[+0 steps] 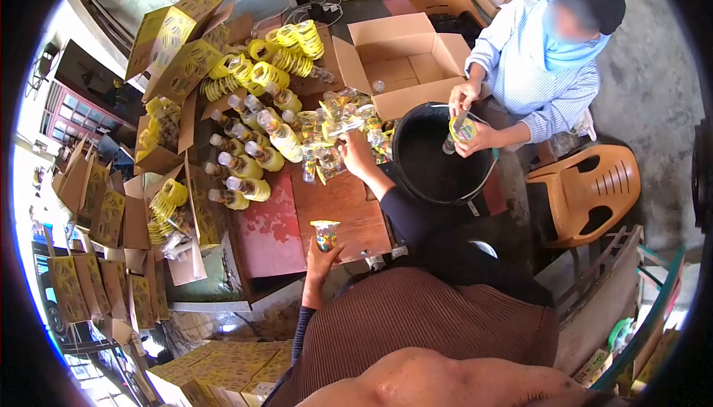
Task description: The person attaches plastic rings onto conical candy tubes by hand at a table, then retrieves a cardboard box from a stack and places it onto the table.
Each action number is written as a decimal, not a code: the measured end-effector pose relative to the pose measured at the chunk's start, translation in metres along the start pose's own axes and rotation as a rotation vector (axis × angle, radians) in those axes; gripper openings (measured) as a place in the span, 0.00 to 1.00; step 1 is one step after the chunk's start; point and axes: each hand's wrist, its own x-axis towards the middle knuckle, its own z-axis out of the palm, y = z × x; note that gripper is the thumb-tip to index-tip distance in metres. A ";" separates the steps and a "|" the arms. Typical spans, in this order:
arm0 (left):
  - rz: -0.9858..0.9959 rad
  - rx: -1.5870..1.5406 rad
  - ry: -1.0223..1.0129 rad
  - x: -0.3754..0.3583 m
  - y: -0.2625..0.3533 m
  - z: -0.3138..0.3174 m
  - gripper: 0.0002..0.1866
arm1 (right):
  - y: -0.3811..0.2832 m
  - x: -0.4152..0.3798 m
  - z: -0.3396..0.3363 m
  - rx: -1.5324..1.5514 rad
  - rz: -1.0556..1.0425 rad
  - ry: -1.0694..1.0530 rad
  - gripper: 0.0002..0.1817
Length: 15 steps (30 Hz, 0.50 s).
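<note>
My left hand [321,260] is closed around a printed plastic cup [326,238], upright with a pale yellow rim, near the table's front edge. My right hand [359,156] reaches forward over the table to a heap of printed plastic cups [321,162]. Its fingers are bent around a plastic cup [346,126] at the heap's edge; the grip is partly hidden. Left of the heap stand several stacks of yellow cups with clear tops [281,138].
A black bucket [405,173] stands to the right. Behind it is an open cardboard box [405,101]. Across from me, a person [520,73] holds a cup and a knife-like blade over the bucket. Yellow-rimmed cup stacks [297,43], cartons [160,43] and an orange chair [594,188] surround the table [338,210].
</note>
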 end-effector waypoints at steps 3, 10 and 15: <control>0.004 -0.063 0.086 0.000 0.006 -0.030 0.24 | -0.023 0.050 0.020 -0.163 -0.007 0.272 0.14; -0.114 -0.214 0.043 -0.021 -0.012 -0.018 0.27 | 0.014 0.061 0.034 -0.512 0.024 0.088 0.13; 0.143 -0.027 0.066 -0.008 0.012 -0.011 0.26 | -0.011 0.035 -0.005 -0.170 0.259 0.104 0.21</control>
